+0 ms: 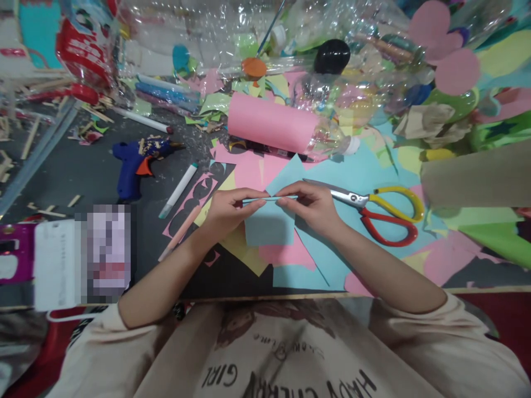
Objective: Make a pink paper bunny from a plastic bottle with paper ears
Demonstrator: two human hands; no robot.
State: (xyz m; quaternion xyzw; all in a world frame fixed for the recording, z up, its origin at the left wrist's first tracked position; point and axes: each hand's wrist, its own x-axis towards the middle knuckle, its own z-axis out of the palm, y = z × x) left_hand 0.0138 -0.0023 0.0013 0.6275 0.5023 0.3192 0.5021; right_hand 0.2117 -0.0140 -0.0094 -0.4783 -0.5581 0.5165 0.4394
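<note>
Between my two hands is a piece of light blue paper (270,199), seen nearly edge-on as a thin strip. My left hand (232,207) pinches its left end between thumb and fingers. At the other end, my right hand (309,204) pinches it the same way. Just below lies a light blue paper square (270,228) on pink and yellow scraps; whether it joins the held piece I cannot tell. Scissors (365,200) with one yellow and one red handle lie beside my right hand, their blade tip partly behind it.
A pink-wrapped plastic bottle (271,124) lies beyond my hands. A blue glue gun (131,166) and a marker (178,190) are at the left, near a white power bank (57,265). Clear bottles (166,27) crowd the back. A cardboard piece (477,174) stands at the right.
</note>
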